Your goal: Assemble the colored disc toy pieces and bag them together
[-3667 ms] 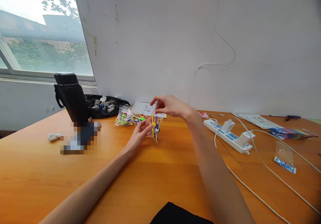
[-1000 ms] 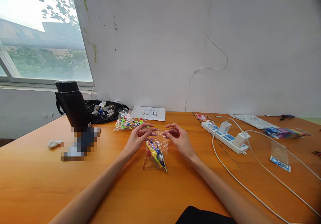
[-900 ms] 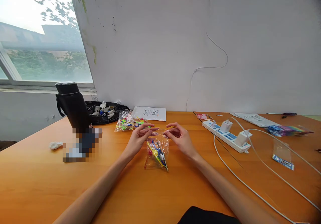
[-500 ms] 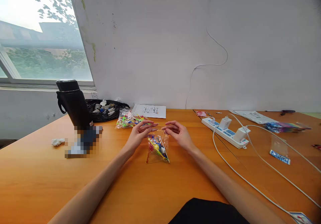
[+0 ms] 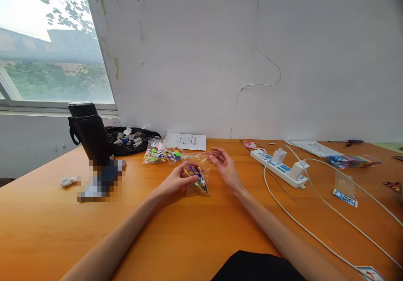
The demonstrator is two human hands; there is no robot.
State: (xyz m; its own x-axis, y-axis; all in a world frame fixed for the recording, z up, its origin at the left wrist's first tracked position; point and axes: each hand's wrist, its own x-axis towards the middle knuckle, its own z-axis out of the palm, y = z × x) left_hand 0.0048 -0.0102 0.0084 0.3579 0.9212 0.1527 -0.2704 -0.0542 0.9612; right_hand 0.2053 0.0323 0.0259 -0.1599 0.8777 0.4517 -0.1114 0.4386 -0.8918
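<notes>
A clear plastic bag [image 5: 204,168] holding several small colourful plastic pieces, in yellow, blue, white and other colours, is between my hands above the wooden table. My left hand [image 5: 180,181] is closed around the bag's left side, its thumb lying across the front over the pieces. At the bag's upper right corner, my right hand [image 5: 225,167] has its thumb and curved fingertips at the film, seemingly pinching the edge. A second clear bag [image 5: 157,152] with green, yellow and blue pieces lies just beyond my left hand.
On the left stand a black bottle [image 5: 90,134], a crumpled tissue [image 5: 68,181] and a black refuse bag [image 5: 141,144]. White paper [image 5: 185,141] lies by the wall. To the right are a power strip [image 5: 283,172] with trailing white cables, an empty-looking small packet [image 5: 345,191] and colourful packaging [image 5: 349,161].
My left hand has come down from the bag's top edge to grip its side, thumb over the front. The bag has risen and tilted slightly. My right hand remains near the upper corner.
</notes>
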